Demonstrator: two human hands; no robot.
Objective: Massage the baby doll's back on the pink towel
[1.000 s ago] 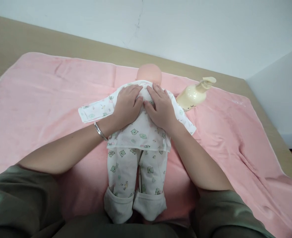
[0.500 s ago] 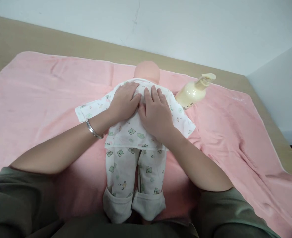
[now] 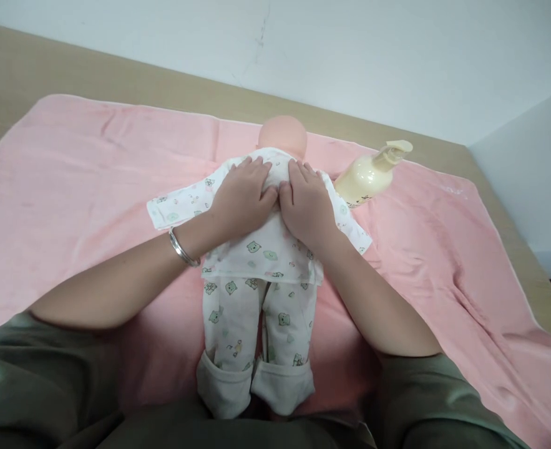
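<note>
A baby doll point(image 3: 283, 136) lies with the back of its bald head showing, dressed in a white printed shirt point(image 3: 261, 259) and matching trousers point(image 3: 238, 318) with rolled cuffs. My left hand point(image 3: 242, 193) rests flat on the left side of its upper back, fingers stretched toward the head. On the right side of the upper back lies my right hand point(image 3: 309, 202), palm down with fingers extended. The two thumbs almost meet near the middle of the back. Neither hand grips anything. A silver bangle point(image 3: 181, 246) circles my left wrist. The doll's face is hidden.
Under the doll spreads a pink blanket point(image 3: 92, 168) on a wooden table point(image 3: 130, 78). A cream pump bottle point(image 3: 366, 178) stands tilted-looking just right of the doll's shoulder. A white wall point(image 3: 350, 62) rises behind the table.
Both hands stay on the doll's upper back; the right hand has shifted slightly upward and outward, with its fingers closer together. The whole view has moved a little.
</note>
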